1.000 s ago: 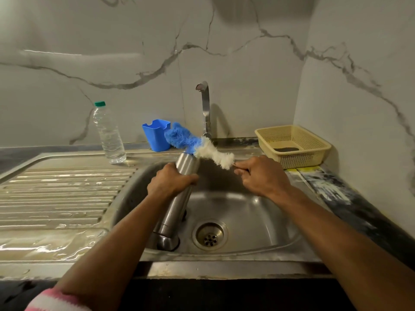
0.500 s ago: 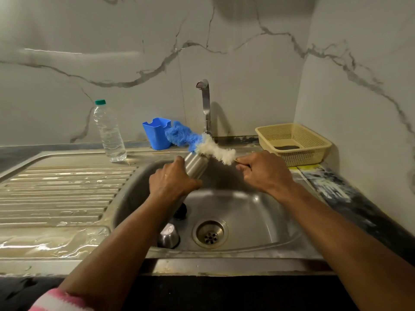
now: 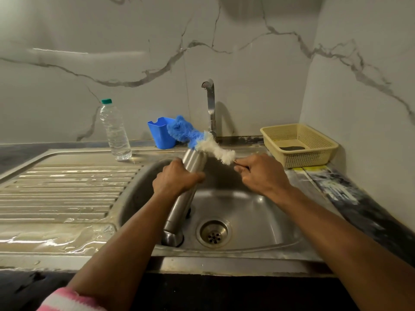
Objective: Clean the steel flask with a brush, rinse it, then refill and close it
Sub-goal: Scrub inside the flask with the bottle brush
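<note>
- The left hand (image 3: 177, 179) is wrapped around the upper body of the tall brushed-steel flask (image 3: 183, 196).
- The right hand (image 3: 261, 173) pinches the handle of the blue-and-white fluffy bottle brush (image 3: 202, 140), just right of the flask's mouth.
- The flask leans over the steel sink basin (image 3: 258, 212), base near, mouth far.
- The brush lies crosswise at the mouth, not along the flask's axis; I judge it must be swung into line to enter.

A silver steel flask (image 3: 187, 199) meets a brush (image 3: 199, 140) with blue and white bristles, near a blue cup (image 3: 160, 133), a green-capped clear bottle (image 3: 115, 131), a pale yellow basket (image 3: 298, 143), grey-veined white marble walls (image 3: 134, 70) and a pink-and-white striped sleeve (image 3: 65, 301).
</note>
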